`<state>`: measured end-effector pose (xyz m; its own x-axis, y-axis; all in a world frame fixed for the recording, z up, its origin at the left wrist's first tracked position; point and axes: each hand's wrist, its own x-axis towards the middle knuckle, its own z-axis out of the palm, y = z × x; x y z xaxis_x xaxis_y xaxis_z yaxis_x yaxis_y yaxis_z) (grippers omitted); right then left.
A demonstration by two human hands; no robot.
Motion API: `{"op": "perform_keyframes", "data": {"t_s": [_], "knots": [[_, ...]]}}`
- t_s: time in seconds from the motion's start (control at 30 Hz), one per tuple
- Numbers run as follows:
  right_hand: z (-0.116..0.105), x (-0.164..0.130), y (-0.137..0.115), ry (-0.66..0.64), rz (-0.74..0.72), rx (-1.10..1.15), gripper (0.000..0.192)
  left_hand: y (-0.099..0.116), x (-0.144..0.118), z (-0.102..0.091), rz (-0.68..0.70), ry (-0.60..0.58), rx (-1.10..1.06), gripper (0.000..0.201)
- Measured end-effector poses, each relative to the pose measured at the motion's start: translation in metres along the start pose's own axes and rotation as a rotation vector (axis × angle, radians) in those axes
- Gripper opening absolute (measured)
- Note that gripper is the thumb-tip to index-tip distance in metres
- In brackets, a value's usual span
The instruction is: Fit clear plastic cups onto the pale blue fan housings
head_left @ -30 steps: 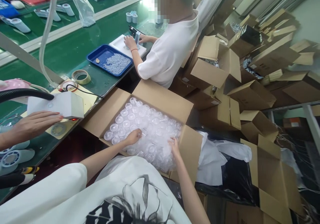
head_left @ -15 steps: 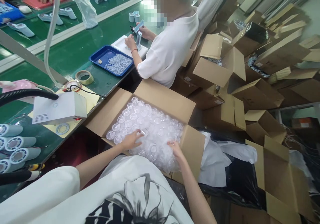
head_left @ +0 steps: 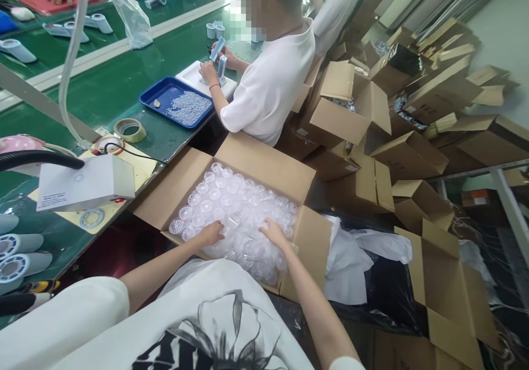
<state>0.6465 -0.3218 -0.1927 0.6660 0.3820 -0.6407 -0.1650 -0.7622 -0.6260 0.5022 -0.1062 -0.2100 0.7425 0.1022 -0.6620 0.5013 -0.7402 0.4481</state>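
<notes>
An open cardboard box (head_left: 264, 157) in front of me is packed with clear round plastic parts (head_left: 194, 199), several of them ribbed like wheels on top. Crumpled, see-through plastic film (head_left: 243, 229) appears to lie over the middle. My left hand (head_left: 212, 233) rests at the near left of the parts, fingertips a little apart and partly sunk in the clear plastic. On the right side my right hand (head_left: 274, 233) touches the plastic, thumb and fingers apart. Nothing held shows in either hand; where the fingertips meet the clear plastic is hard to make out.
A green workbench (head_left: 165, 50) runs along the left, bearing a white device (head_left: 86, 182), a tape roll (head_left: 129, 130) and a blue tray (head_left: 176, 102) of small pieces. A co-worker (head_left: 273, 78) sits beyond the box. More cartons (head_left: 343, 119) crowd the right.
My left hand has shifted left and its fingers have drawn closer together. My right hand has moved left and up over the plastic, and the raised film there lies flatter. The view has turned slightly right.
</notes>
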Motion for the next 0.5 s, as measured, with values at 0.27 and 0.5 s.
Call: {"op": "perform_keyframes", "data": {"t_s": [0.27,0.5], "knots": [[0.021,0.041,-0.025,-0.044,-0.046,-0.502,0.029,-0.005,-0.015,0.023,-0.112,0.029,0.007,0.034],[0.004,0.028,0.011,0.103,-0.209,-0.375,0.027,-0.003,-0.027,0.028,-0.102,0.136,-0.047,0.029]]}}
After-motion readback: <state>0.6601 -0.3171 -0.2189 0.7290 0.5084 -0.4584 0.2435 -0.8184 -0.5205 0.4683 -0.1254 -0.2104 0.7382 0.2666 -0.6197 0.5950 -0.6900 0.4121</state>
